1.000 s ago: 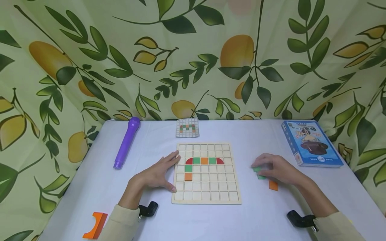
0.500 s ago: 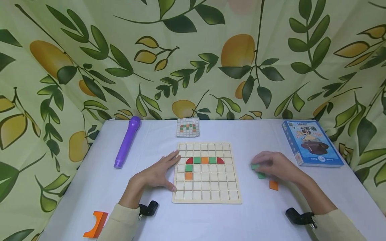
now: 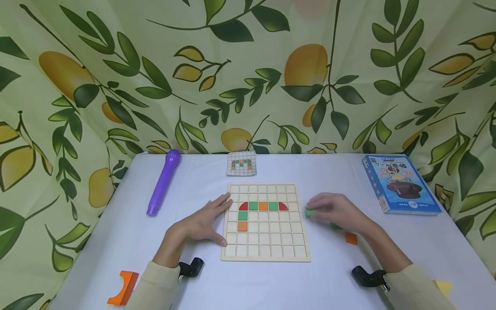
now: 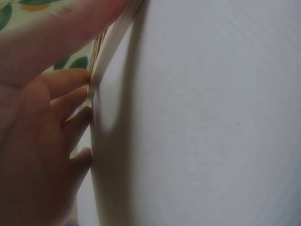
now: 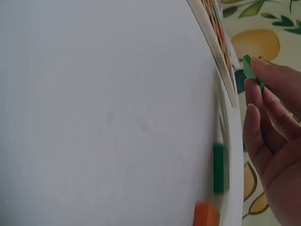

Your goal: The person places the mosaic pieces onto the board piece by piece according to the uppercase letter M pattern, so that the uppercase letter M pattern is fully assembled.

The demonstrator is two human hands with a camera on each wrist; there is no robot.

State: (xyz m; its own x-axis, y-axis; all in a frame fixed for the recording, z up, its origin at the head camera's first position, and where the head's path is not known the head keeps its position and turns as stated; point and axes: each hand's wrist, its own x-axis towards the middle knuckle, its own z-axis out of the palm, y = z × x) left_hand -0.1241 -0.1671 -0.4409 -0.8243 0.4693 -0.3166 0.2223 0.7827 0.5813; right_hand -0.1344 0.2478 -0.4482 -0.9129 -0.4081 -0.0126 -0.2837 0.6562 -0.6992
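A wooden grid board (image 3: pixel 270 253) lies mid-table, with red, green and orange tiles set in an arch across its upper cells and down its left side. My left hand (image 3: pixel 203 221) rests at the board's left edge, thumb and fingers spread along it. In the left wrist view its fingertips (image 4: pixel 82 157) touch the rim. My right hand (image 3: pixel 337 211) pinches a green tile (image 5: pixel 249 67) between thumb and fingers, just right of the board. Below that hand lie another green tile (image 5: pixel 219 168) and an orange tile (image 3: pixel 351 238) on the table.
A small pattern card (image 3: pixel 241 164) stands behind the board. To the left are a purple microphone-shaped stick (image 3: pixel 163 183) and an orange arched block (image 3: pixel 124 288). A blue box (image 3: pixel 401 184) lies at the back right. A yellow piece (image 3: pixel 443 287) shows beside the right sleeve.
My right hand has picked up a green tile from the group on the right and carried it left toward the board. The left hand stays at the board's edge.
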